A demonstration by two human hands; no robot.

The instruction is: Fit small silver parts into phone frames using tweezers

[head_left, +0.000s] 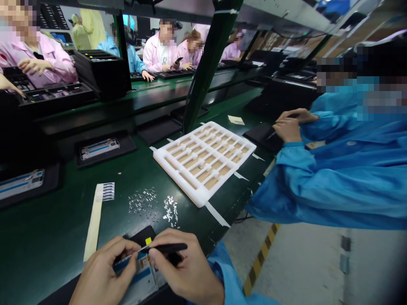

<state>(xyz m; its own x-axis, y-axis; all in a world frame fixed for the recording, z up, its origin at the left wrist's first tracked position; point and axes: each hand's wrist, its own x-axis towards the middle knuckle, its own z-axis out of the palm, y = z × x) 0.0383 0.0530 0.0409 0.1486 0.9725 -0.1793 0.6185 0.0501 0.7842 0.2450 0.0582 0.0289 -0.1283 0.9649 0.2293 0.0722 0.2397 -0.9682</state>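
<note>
My right hand (187, 267) grips black tweezers (168, 248), whose thin tip points left. At that tip, the thumb and forefinger of my left hand (108, 271) are pinched together; what they hold, if anything, is too small to make out. Beneath both hands lies a phone frame (144, 286) with a blue strip, partly covered by my fingers. A yellow tab (148, 241) shows between the hands. Just beyond, small dark metal pieces (143, 205) and small white pieces (171, 209) are scattered on the green table. A cream strip (93, 224) bears a row of small pieces along one end.
A white foam tray (203, 197) with compartments sits ahead, beside a slanting green post (206, 63). Dark trays with phone frames (100, 148) stand left. A co-worker in a blue sleeve (318, 182) works at right. Other people sit across the bench.
</note>
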